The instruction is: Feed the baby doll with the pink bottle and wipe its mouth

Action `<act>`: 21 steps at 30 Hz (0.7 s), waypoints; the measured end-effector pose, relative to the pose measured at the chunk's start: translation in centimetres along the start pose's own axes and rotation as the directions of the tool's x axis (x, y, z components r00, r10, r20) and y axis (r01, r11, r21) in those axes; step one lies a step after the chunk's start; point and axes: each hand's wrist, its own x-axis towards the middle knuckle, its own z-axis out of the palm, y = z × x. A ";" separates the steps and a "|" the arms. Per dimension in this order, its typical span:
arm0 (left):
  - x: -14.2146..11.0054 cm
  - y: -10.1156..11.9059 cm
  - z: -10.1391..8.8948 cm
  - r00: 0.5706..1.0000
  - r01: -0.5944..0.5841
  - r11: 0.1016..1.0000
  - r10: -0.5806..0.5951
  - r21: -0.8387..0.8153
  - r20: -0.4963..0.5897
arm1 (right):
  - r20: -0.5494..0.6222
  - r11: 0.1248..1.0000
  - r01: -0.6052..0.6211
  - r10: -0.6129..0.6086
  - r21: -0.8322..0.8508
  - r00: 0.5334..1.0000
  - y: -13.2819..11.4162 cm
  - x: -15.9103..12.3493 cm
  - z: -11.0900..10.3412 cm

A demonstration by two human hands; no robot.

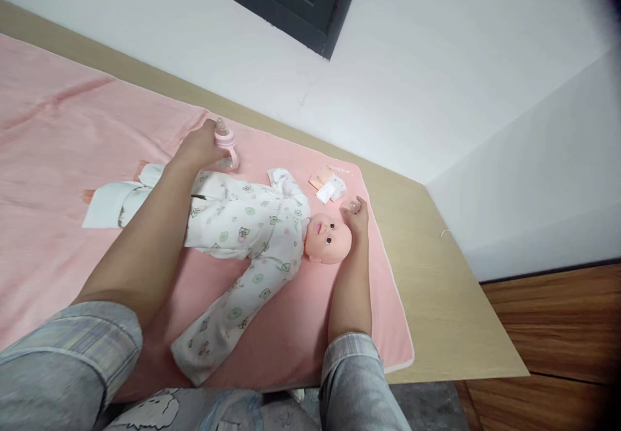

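My left arm stretches out across the doll's (266,214) lower body, and my left hand (204,145) curls around a pink-handled baby bottle (228,141), nipple upward, beyond the doll's waist; I cannot tell whether its base touches the pink blanket (286,327). My right arm reaches forward past the doll's head, and my right hand (358,216) bends inward, fingers curled round a small clear piece (354,206) just beyond that head.

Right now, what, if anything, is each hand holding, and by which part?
Left hand: clear, pink-collared baby bottle, by its side. Right hand: small, clear, rounded piece; exact grip unclear.
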 end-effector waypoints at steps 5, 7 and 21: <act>-1.2 2.6 -0.6 0.985 -0.138 0.967 0.112 -0.216 -0.128 | -0.079 0.990 0.091 -0.082 0.108 0.993 -2.1 1.2 -0.8; -1.9 4.4 -0.4 0.975 -0.214 0.922 0.180 -0.323 -0.132 | -0.069 0.976 0.153 -0.144 0.157 0.987 -4.5 0.9 -1.4; -10.2 14.5 1.3 0.832 -0.543 0.803 0.554 -0.244 -0.028 | 0.182 0.794 0.531 -0.592 0.294 0.785 -17.6 -6.8 0.7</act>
